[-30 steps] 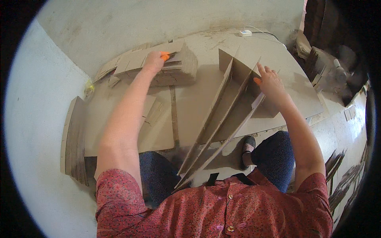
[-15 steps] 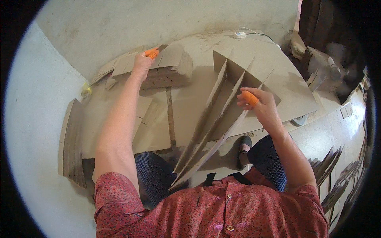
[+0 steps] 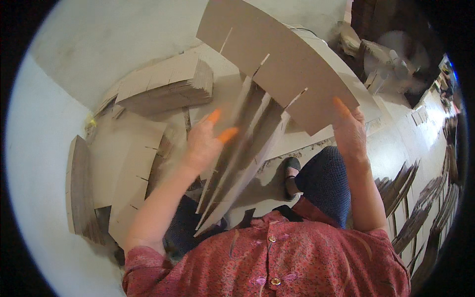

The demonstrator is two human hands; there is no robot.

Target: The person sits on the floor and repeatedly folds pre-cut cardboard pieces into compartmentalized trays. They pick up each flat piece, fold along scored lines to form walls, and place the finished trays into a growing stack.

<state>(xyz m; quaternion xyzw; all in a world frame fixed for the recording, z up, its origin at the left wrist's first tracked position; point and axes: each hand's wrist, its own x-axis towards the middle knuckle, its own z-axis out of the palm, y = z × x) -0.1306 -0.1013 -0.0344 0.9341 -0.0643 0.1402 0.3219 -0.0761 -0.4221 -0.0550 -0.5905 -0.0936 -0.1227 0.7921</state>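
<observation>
"Pinching what?"
"The right hand (image 3: 350, 131) pinches the slotted cardboard sheet (image 3: 292, 64) near its right end, at the far ends of upright strips (image 3: 242, 158)."
"And the left hand (image 3: 202, 146)?"
"Blurred, fingers spread, just left of those strips."

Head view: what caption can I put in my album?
Right hand grips a slotted cardboard sheet; left hand, blurred, near cardboard strips.

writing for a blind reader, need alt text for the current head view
A red-shirted person holds one end of a slotted cardboard sheet in the right hand, with cardboard strips running down from it; the open left hand, with orange finger covers, is blurred beside them.
</observation>
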